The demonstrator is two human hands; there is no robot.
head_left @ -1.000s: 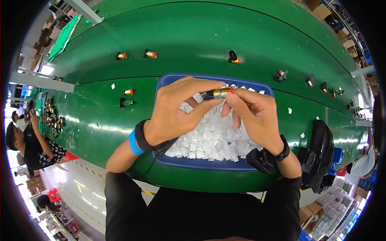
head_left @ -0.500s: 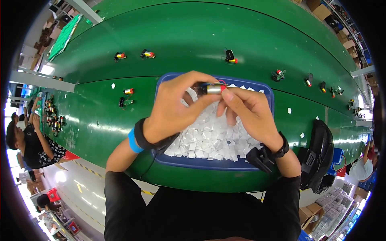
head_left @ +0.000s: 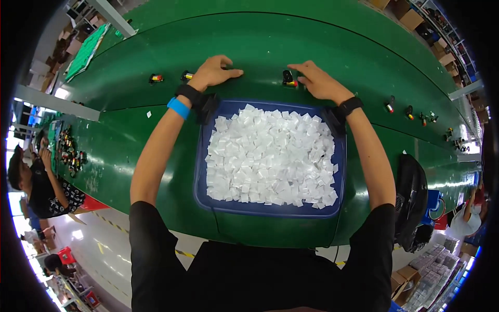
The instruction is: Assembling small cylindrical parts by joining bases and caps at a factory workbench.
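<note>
My left hand (head_left: 214, 72) is over the green table beyond the tub, thumb and fingers apart, with nothing visible in it. Beside its wrist lies a small assembly (head_left: 187, 76), a battery-like cylinder with dark parts, partly covered. My right hand (head_left: 319, 82) reaches across from the right, fingers stretched and apart. Just left of its fingertips sits another assembly (head_left: 289, 79), a black piece with a red and yellow cylinder; whether they touch is unclear. Between my forearms stands a blue tub (head_left: 267, 210) filled with small white squarish pieces (head_left: 270, 156).
Further assemblies lie at far left (head_left: 156, 78) and at right (head_left: 390, 104). A black bag (head_left: 411, 195) rests at the table's right edge. A co-worker (head_left: 41, 182) sits at left beside a pile of similar parts (head_left: 70, 151). Thin cables hang at the tub's front.
Both hands have moved apart and away from me, off the tub and onto the table. The cylinder assembly they held together is no longer visible in them.
</note>
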